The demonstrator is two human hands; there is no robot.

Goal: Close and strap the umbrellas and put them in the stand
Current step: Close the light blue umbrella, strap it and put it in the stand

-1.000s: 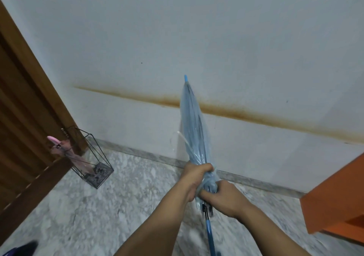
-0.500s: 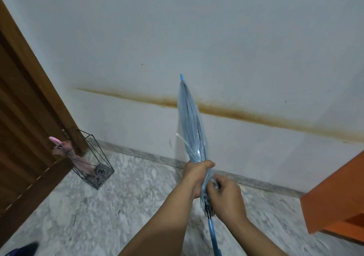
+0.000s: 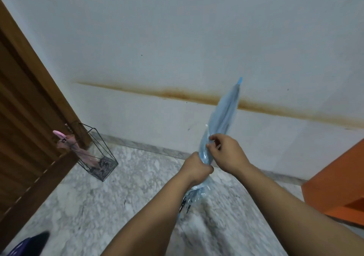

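A closed, translucent blue umbrella [image 3: 224, 113] points up and to the right, its blue tip against the stained wall. My left hand [image 3: 197, 167] grips the gathered canopy low down, near the rib ends. Just above it, my right hand [image 3: 226, 151] pinches the folded plastic at the canopy's side. Whether a strap is between those fingers is unclear. The shaft runs down behind my left forearm and is mostly hidden. A black wire stand [image 3: 98, 153] sits on the floor at the left, with a closed pink umbrella [image 3: 78, 147] leaning in it.
A brown wooden door [image 3: 25, 117] fills the left side, right beside the stand. An orange cabinet [image 3: 338, 180] juts in at the right. The floor is grey marble [image 3: 118, 196]. A dark shoe tip [image 3: 33, 242] shows at the bottom left.
The umbrella has tilted from nearly upright to leaning right. My right hand has moved from below my left hand up to the canopy above it. My left hand keeps its grip.
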